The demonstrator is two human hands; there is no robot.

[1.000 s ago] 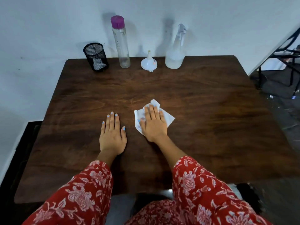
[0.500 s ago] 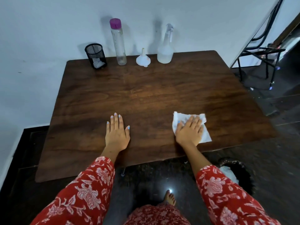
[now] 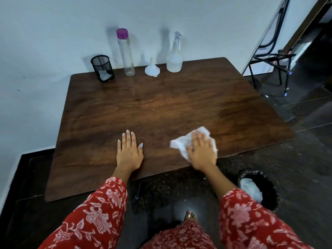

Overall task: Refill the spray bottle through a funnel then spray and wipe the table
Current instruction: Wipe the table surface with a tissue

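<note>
Crumpled white paper tissue [image 3: 181, 142] lies at the near right edge of the dark wooden table [image 3: 161, 105], pressed flat under the right hand [image 3: 202, 151], fingers straight; soft, light, likely tears when wet, best bunched from above. Left hand [image 3: 128, 151] rests flat, empty

crumpled white cloth [image 3: 181, 143] near table's [image 3: 161, 105] front edge; upright spray bottle [image 3: 174, 56] behind

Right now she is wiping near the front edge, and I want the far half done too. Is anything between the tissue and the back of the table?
Nothing visible. The right hand presses the tissue on the table, and bare wood runs back to the spray bottle, funnel, tall bottle and mesh cup at the rear edge.
</note>
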